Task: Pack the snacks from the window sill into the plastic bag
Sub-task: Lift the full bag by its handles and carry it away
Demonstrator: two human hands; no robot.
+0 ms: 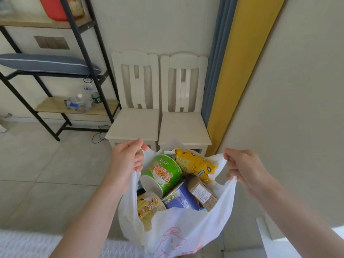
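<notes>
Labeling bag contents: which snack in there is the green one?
The instant-noodle cup beside the left hand: the only round tub, lying on its side, pale base toward camera. Others are yellow packets, a purple box, a brown carton.

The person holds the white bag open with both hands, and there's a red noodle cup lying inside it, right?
Almost. The noodle cup is green, not red, as the head view shows. The rest is right: the left hand and the right hand each grip a handle of the white bag, and the cup lies inside it.
</notes>
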